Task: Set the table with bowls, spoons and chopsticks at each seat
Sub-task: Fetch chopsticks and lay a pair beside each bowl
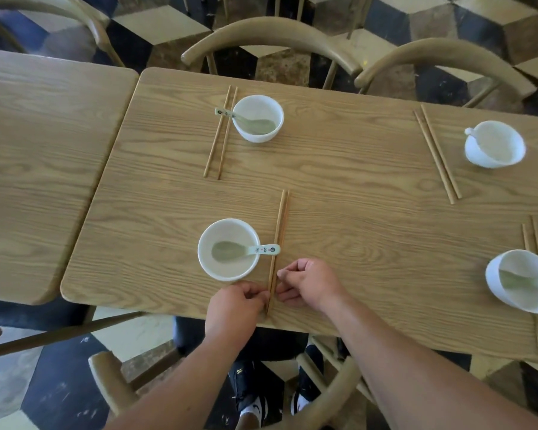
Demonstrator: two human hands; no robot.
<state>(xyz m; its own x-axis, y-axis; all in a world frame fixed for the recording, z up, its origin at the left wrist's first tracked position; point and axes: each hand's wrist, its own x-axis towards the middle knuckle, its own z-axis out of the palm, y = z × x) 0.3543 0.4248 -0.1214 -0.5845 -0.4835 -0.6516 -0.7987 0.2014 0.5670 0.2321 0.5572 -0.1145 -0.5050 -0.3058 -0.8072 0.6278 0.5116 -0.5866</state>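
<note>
A white bowl [229, 249] with a spoon [246, 250] in it stands at the near seat. Right of it lies a pair of wooden chopsticks [279, 231], pointing away from me. My left hand [235, 308] and my right hand [308, 282] sit on either side of the chopsticks' near end, fingertips curled and touching them. Across the table another bowl [257, 118] holds a spoon [246, 119], with chopsticks [219, 133] on its left. On the right, a far bowl [494, 144] has chopsticks [437, 155] beside it, and a near bowl [522, 280] holds a spoon, with chopsticks [530, 237] next to it.
The wooden table [354, 187] adjoins a second table [38, 169] on the left. Curved-back wooden chairs [271, 35] stand along the far side, and another chair [115, 380] is below me at the near edge. My shoes show on the checkered floor.
</note>
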